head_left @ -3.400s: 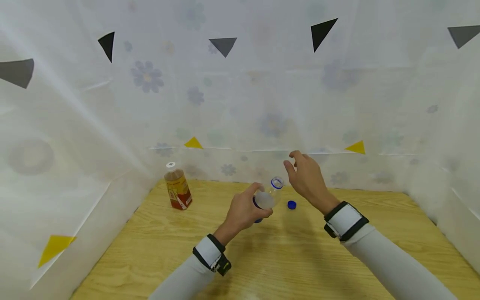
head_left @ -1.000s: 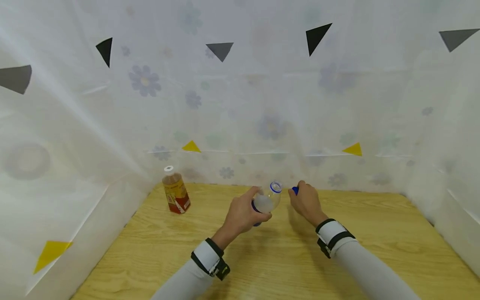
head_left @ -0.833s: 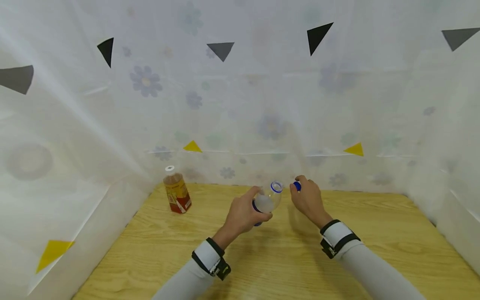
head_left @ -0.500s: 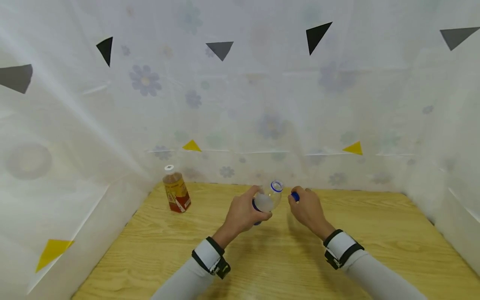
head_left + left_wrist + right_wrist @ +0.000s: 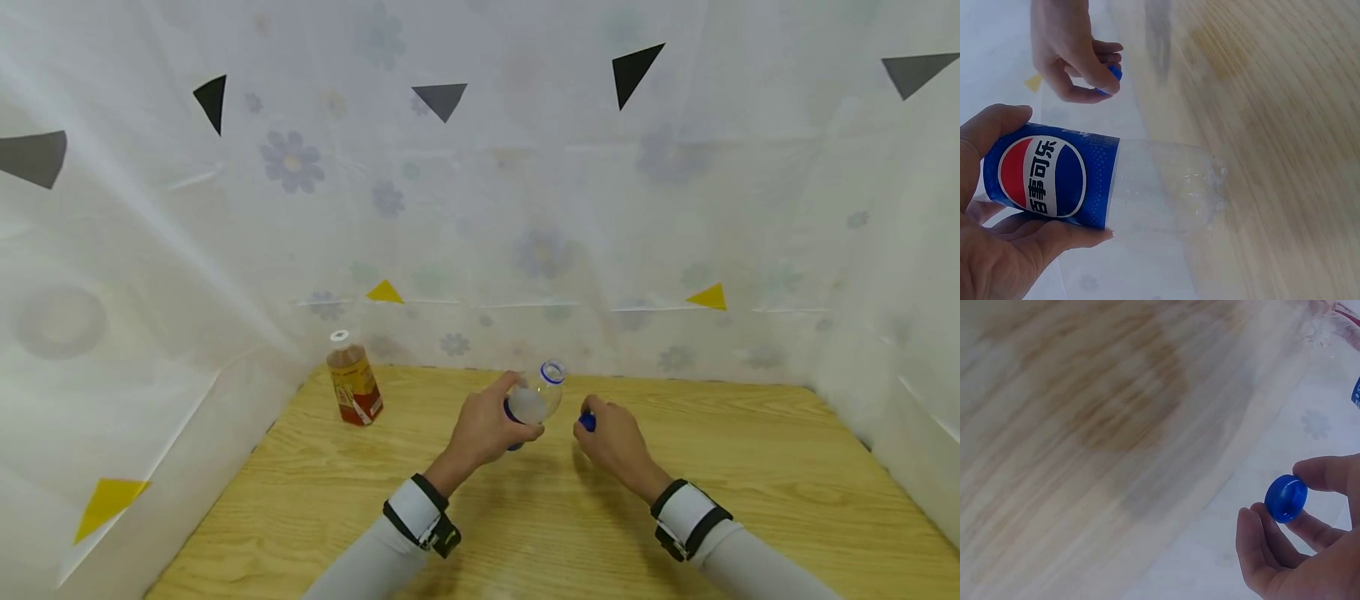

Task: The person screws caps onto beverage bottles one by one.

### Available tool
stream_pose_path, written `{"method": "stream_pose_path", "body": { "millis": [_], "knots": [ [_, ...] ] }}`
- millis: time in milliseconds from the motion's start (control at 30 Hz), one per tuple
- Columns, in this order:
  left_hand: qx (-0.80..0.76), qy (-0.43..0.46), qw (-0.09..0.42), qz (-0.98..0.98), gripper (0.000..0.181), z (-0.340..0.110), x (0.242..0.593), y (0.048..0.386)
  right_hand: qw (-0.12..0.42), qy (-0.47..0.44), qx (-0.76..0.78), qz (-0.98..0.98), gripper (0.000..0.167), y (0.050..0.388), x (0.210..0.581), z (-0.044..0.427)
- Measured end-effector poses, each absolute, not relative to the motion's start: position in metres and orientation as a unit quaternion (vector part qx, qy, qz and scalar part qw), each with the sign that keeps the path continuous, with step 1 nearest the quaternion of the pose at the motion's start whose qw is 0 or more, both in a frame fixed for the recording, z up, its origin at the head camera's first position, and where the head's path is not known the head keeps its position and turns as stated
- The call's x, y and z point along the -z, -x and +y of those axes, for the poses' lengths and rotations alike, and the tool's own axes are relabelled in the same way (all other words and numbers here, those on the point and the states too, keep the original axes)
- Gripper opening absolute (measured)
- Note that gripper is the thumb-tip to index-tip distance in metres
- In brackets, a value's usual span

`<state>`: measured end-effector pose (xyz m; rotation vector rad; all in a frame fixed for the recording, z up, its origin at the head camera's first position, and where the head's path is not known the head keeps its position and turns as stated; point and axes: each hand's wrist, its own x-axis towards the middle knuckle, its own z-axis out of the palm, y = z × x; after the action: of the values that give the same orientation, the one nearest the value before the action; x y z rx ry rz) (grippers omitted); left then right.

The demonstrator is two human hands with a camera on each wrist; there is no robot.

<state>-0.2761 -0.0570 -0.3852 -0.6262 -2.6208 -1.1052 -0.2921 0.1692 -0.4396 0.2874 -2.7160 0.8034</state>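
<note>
Around the blue label of a clear plastic Pepsi bottle (image 5: 1054, 178) curl the fingers and thumb of my left hand (image 5: 483, 423). In the head view the bottle's uncapped mouth points up, with a blue ring below the rim, and the bottle looks empty above the label. Just to its right, my right hand (image 5: 618, 439) pinches a blue bottle cap (image 5: 1286, 499) between thumb and fingertips. The cap's hollow side shows in the right wrist view. Cap and bottle mouth are apart, and the hand is low over the table.
A bottle of reddish-brown drink (image 5: 354, 385) with a white cap and yellow-red label stands at the table's back left. The wooden table (image 5: 525, 533) ends at a white flowered sheet (image 5: 480, 208), which also hangs along both sides.
At first the cap lay on the table beneath my unclosed right hand. That hand has picked it up, raised it, then brought it lower and nearer. The left hand and Pepsi bottle stay nearly still.
</note>
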Motion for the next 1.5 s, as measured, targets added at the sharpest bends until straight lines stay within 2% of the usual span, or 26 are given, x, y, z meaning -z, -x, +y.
{"method": "stream_pose_path", "body": {
  "millis": [233,433,767,1000,1300,1500],
  "knots": [
    [0.381,0.215,0.112,-0.892,0.056,-0.058,0.385,0.275,0.129,-0.095,-0.299,-0.941,0.013,0.288,0.437,0.165],
    [0.381,0.217,0.112,-0.892,0.057,-0.058,0.387,0.276,0.131,-0.102,-0.293,-0.941,0.021,0.285,0.437,0.163],
    [0.372,0.213,0.113,-0.896,0.058,-0.056,0.388,0.277,0.104,-0.133,-0.274,-0.947,0.026,0.284,0.44,0.161],
    [0.372,0.213,0.117,-0.896,0.06,-0.054,0.388,0.276,0.094,-0.118,-0.276,-0.949,0.011,0.282,0.444,0.163],
    [0.376,0.214,0.121,-0.894,0.059,-0.055,0.387,0.275,0.104,-0.124,-0.287,-0.944,0.011,0.278,0.444,0.163],
    [0.383,0.209,0.112,-0.893,0.055,-0.054,0.387,0.275,0.117,-0.122,-0.304,-0.938,0.013,0.275,0.431,0.164]
  ]
}}
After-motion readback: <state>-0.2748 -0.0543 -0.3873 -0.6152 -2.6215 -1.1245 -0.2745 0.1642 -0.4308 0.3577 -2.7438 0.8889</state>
